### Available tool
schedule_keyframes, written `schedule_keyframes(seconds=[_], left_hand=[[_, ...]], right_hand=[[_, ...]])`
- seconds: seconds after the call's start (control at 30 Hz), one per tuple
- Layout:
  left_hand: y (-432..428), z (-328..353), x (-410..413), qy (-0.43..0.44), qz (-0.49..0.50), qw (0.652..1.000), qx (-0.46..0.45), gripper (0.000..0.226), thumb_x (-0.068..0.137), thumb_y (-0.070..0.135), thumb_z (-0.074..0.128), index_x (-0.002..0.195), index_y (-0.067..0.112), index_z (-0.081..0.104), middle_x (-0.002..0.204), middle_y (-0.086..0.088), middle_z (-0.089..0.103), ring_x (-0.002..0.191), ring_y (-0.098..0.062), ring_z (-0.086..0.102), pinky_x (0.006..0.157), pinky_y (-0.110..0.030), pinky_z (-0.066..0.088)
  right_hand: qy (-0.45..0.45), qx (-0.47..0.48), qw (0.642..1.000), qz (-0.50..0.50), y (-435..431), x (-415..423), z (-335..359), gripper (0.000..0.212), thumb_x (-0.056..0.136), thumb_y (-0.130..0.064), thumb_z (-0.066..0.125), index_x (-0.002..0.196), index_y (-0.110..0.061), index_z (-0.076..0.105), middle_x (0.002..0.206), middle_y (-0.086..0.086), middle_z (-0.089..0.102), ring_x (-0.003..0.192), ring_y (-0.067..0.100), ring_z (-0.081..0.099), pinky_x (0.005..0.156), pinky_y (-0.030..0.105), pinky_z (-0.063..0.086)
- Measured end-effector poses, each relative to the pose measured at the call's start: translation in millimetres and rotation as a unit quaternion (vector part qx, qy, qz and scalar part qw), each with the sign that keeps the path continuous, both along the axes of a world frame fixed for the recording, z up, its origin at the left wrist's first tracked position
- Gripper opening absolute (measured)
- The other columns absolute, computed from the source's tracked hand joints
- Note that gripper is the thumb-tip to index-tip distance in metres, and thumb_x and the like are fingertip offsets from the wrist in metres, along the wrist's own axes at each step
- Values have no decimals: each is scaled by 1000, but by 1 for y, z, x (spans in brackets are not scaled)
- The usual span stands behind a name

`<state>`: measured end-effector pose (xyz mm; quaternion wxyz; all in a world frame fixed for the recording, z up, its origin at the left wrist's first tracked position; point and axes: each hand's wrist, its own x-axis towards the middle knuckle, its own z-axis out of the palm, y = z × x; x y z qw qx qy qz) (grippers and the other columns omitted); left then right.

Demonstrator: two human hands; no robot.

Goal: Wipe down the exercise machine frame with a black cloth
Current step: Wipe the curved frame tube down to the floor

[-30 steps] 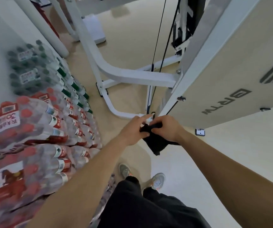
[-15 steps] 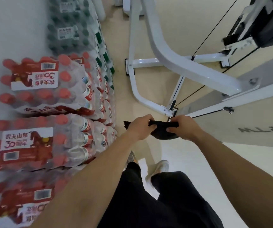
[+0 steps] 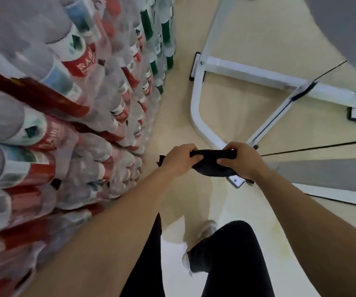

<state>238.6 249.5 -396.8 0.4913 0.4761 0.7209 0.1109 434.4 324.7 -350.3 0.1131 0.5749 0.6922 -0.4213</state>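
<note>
Shrink-wrapped packs of bottled water point(image 3: 65, 125) fill the view from 7 to 11 o'clock, blurred, with red and green labels. The white tubular exercise machine frame point(image 3: 247, 72) stands on the pale floor from 12 to 3 o'clock, its curved base tube bending down toward the centre. Black trousers point(image 3: 232, 254) occupy 6 o'clock. Just below centre, the left hand point(image 3: 178, 159) and right hand point(image 3: 240, 160) each curl fingers and thumb round one end of the black cloth point(image 3: 212, 166), stretched between them, held in front of the frame's nearest corner; whether it touches cannot be told.
</note>
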Motion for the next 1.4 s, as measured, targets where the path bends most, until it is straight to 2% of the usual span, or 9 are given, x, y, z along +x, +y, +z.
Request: schedule_keyframes(seconds=[0.1,0.17,0.4,0.63,0.83,1.0,1.17,1.23,1.4], left_hand=[[23,-75,6,-7,35,999,9,14,94,42,59,85,33,59,79,16,61,74,-11,62,60,-28,43],[40,-127,10,-12,55,998,15,14,93,42,62,83,33,57,79,19,57,76,-8,58,63,-27,41],[91,-299,47,-50,103,993,6,23,94,36,63,112,23,67,97,9,64,88,-15,62,72,-28,45],[126,-408,78,-52,230,969,79,15,92,30,68,104,22,66,87,14,63,84,-11,62,70,-22,45],[140,-450,103,56,424,891,152,44,80,39,80,113,19,58,119,0,58,111,-21,52,98,-35,45],[144,-451,131,44,596,799,73,96,69,49,86,142,12,35,148,-10,33,132,-30,34,109,-40,36],[157,-461,132,-108,636,762,55,64,74,51,82,116,14,50,119,0,56,106,-18,58,82,-22,53],[169,-467,116,-141,630,760,74,54,76,49,81,104,18,48,104,6,58,88,-11,59,63,-7,42],[198,-468,77,-146,629,756,106,49,81,47,78,107,20,47,90,15,54,75,-4,54,56,-4,36]], right_hand=[[12,-23,1000,-11,28,5,-77,34,85,-59,61,82,-26,67,80,-5,69,79,15,65,70,32,49],[-7,-9,1000,-3,53,10,-133,33,94,-48,50,82,-22,67,82,-2,68,86,23,63,70,32,44],[-158,96,978,100,132,20,-312,28,101,-38,46,106,-21,67,104,6,65,92,27,56,82,37,46],[-180,162,969,40,173,22,-432,26,99,-40,47,112,-30,68,118,8,59,110,33,52,90,42,42],[-88,345,933,-44,159,17,-477,37,90,-47,60,118,-21,57,127,6,50,116,31,48,94,42,41],[-51,179,981,53,135,22,-501,42,104,-50,28,99,-14,48,87,3,60,78,29,57,66,37,38],[-70,157,982,78,156,7,-508,50,104,-54,15,82,-18,43,72,2,53,72,31,54,66,38,36],[-56,158,982,88,167,-8,-510,56,103,-54,12,83,-17,48,78,5,58,75,31,55,69,38,38],[-19,160,981,105,188,-48,-510,58,106,-50,14,92,-12,55,86,9,59,79,30,53,72,36,36]])
